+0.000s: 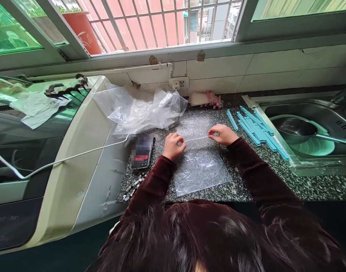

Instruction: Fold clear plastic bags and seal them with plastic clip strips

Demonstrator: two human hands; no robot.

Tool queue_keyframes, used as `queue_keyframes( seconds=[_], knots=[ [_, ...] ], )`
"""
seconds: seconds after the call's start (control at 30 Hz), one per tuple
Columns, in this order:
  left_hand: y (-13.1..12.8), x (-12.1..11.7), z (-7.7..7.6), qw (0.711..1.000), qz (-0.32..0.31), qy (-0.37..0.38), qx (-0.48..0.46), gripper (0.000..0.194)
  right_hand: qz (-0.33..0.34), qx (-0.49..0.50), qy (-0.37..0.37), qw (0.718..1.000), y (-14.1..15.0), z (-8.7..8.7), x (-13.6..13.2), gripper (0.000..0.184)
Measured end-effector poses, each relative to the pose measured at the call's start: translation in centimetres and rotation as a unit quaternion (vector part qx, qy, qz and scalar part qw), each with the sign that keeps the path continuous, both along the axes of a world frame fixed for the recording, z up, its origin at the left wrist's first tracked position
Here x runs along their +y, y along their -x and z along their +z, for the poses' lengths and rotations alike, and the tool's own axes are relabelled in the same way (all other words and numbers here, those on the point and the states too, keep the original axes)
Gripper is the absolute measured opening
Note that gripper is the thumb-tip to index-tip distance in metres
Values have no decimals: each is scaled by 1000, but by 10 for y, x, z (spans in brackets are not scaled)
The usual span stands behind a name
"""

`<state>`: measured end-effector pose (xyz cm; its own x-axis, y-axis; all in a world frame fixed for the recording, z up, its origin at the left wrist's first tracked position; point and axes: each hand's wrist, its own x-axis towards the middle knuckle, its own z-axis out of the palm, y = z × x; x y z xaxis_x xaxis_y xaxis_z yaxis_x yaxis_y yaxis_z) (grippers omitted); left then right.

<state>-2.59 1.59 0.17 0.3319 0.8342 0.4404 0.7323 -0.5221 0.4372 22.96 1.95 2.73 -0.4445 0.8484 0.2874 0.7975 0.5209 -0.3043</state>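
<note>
On the speckled countertop (326, 187), the left hand (174, 146) and right hand (223, 135) each pinch one end of a whitish line (197, 138), fold or strip unclear, across a clear plastic sheet (201, 170). A phone (141, 151) lies left; blue strips (259, 133) lie right, beside the sink (314, 165).
</note>
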Motion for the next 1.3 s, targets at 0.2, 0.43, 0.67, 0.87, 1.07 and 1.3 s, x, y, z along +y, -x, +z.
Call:
queue_keyframes(
  seconds=[0.2, 0.43, 0.67, 0.87, 1.07, 1.3],
  knots=[
    [0, 0, -1, 1000, -3, 11, -8, 11, 10, -15, -1, 1000, -4, -2, 2, 17],
    [1, 1, 0, 1000, -3, 29, -12, 11, 10, -24, -16, 1000, -5, -5, 3, 16],
    [4, 3, -3, 999, 2, 37, -20, 11, -12, -37, -17, 999, -11, -7, 6, 17],
    [4, 4, -4, 999, 7, 46, -12, 12, -18, -9, 4, 1000, -16, -11, 8, 13],
    [4, 4, -5, 999, 6, 51, -10, 12, -46, -2, 28, 999, -17, -11, 7, 12],
    [3, 4, -5, 998, 2, 52, -21, 12, -49, -8, 23, 999, -17, -10, 7, 14]
  ],
)
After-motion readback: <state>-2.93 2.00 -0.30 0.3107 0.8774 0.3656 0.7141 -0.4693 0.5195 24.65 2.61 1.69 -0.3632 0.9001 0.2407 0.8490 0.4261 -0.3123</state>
